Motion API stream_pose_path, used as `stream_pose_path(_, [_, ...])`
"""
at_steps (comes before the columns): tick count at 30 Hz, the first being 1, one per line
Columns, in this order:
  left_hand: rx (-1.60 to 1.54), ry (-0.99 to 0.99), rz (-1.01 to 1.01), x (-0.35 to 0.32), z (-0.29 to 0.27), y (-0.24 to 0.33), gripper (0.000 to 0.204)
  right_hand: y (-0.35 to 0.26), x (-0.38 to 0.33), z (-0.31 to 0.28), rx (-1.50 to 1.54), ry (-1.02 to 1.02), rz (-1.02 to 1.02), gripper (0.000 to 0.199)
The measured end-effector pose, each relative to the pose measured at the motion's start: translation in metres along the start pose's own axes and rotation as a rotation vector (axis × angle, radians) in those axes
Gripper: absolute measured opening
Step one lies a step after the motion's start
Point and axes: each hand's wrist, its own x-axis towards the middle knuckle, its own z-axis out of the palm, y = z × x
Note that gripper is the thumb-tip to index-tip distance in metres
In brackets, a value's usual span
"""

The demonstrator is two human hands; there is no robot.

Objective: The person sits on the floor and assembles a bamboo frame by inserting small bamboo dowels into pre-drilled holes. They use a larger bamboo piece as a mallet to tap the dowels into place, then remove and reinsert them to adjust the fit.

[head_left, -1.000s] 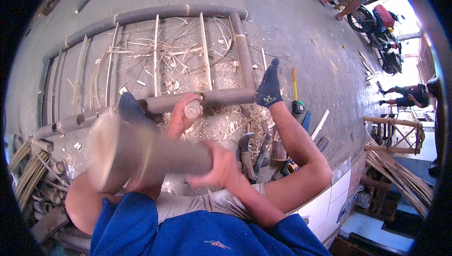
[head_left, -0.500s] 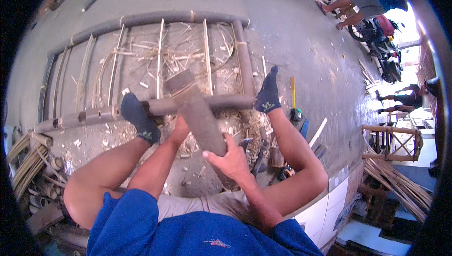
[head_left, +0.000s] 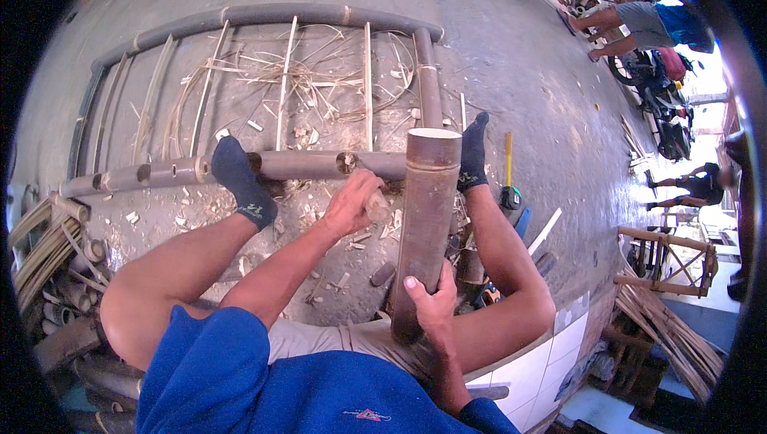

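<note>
head view: bamboo tube (head_left: pixel 429 214) thick, brown, faintly mottled, worn-looking; one pale joint ring near its upper end, end face reddish-brown with a lighter rim. it stands at a slight lean in front of the right knee, lower end close to the shorts. right hand (head_left: pixel 432 298) has its grip closed around the lower part, thumb across the near side. left hand (head_left: pixel 350 204), grip also closed, has hold of a wooden handle (head_left: pixel 378 209), pale and round-ended, just beside a hole in the near bar of a bamboo frame (head_left: pixel 300 166). whatever lies at the handle's far end is hidden by the fingers.

frame rests on the grey floor (head_left: pixel 527 75), crossed by thin pale slats (head_left: pixel 288 83); curled strips (head_left: pixel 307 79) tangle between them. wood chips scattered near the socked feet. tape measure (head_left: pixel 510 197), yellow blade out, right of the right foot. bundled strips (head_left: pixel 48 250) at far left, more (head_left: pixel 667 330) at right under a small bamboo stand (head_left: pixel 667 282). motorcycles (head_left: pixel 667 110) and two people toward the bright opening.
</note>
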Motion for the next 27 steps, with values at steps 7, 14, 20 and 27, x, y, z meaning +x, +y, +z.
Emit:
stream_pose_path(7, [-0.003,-0.052,0.002,-0.002,-0.003,-0.008,0.062,0.001,-0.003,0.011,-0.172,-0.133,-0.075,0.076])
stream_pose_path(14, [-0.042,-0.31,0.094,-0.01,-0.034,-0.025,0.05,-0.016,0.006,0.042,-0.418,-0.384,-0.218,0.084])
stream_pose_path(20, [-0.157,-0.119,0.15,-0.01,-0.032,-0.033,0.041,-0.016,0.023,0.065,-0.508,-0.303,-0.068,0.081])
stream_pose_path(27, [-0.079,-0.034,0.359,0.005,-0.041,-0.044,0.04,-0.029,0.03,0.062,-0.523,-0.26,-0.198,0.092])
